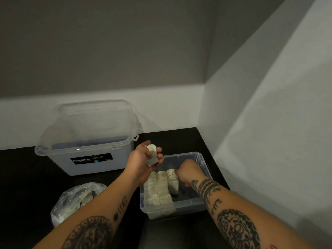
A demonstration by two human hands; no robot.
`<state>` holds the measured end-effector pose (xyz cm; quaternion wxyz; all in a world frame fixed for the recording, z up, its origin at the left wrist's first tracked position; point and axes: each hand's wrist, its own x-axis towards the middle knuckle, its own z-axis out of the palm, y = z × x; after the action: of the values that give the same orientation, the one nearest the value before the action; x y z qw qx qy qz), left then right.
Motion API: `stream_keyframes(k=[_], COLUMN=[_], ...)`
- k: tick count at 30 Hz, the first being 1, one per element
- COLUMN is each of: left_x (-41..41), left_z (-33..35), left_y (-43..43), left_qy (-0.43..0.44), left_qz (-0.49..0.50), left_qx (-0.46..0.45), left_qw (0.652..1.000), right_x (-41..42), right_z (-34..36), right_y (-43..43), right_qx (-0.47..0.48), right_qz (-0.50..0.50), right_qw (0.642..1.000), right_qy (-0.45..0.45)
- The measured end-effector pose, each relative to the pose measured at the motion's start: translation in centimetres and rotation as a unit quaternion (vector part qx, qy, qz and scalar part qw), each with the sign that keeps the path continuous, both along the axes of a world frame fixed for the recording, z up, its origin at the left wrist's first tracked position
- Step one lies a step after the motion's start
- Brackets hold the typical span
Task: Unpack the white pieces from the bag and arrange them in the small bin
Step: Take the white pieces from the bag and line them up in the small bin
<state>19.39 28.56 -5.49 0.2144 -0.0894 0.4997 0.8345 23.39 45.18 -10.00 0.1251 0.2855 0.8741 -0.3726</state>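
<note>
At a dark table in a room corner, small bin near-right: a person's left hand hovers over the bin's far-left corner, palm up, fingers curled round a few white pieces. The right hand is down inside the bin at the far end of the right-most row, knuckles up and fingers bent under. Can't tell if they pinch a piece or just press it.

Three rows of pieces stand packed edge-to-edge on the bin's left side, the third shorter than the others. More pieces sit in the crinkled clear bag, near-left, well apart from the bin.

The pieces look like thin paper sachets: v. light, soft, limp, prob. easy to crush or tear, not slippery. Best taken by the top edge btwn thumb & fingertips, a few at a time, then set upright against the last in the row. The short row may tip w/o a steadying hand.

The tabletop looks flat & smooth, the light dim. A big lidded tub sits far-left against the wall. Walls close in on the far & right sides, so elbow room on the right looks tight.
</note>
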Motion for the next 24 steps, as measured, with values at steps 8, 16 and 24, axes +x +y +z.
stream_keyframes(k=[8,16,24], left_x=[0.4,1.0,0.8], left_z=[-0.9,-0.9,-0.5], left_y=[0.5,0.9,0.4], left_qy=[0.075,0.115,0.129], left_qz=[-0.070,-0.019,-0.012], left_qx=[-0.059,-0.099,-0.127], left_qw=[0.993,0.988,0.983], right_x=[0.9,1.8,1.7], right_z=[4.0,5.4,5.6], right_y=[0.1,-1.0,-1.1], right_qx=[-0.153,-0.211,-0.223], right_qz=[-0.039,0.037,0.024], right_qw=[0.962,0.945,0.936], right_qy=[0.222,0.249,0.271])
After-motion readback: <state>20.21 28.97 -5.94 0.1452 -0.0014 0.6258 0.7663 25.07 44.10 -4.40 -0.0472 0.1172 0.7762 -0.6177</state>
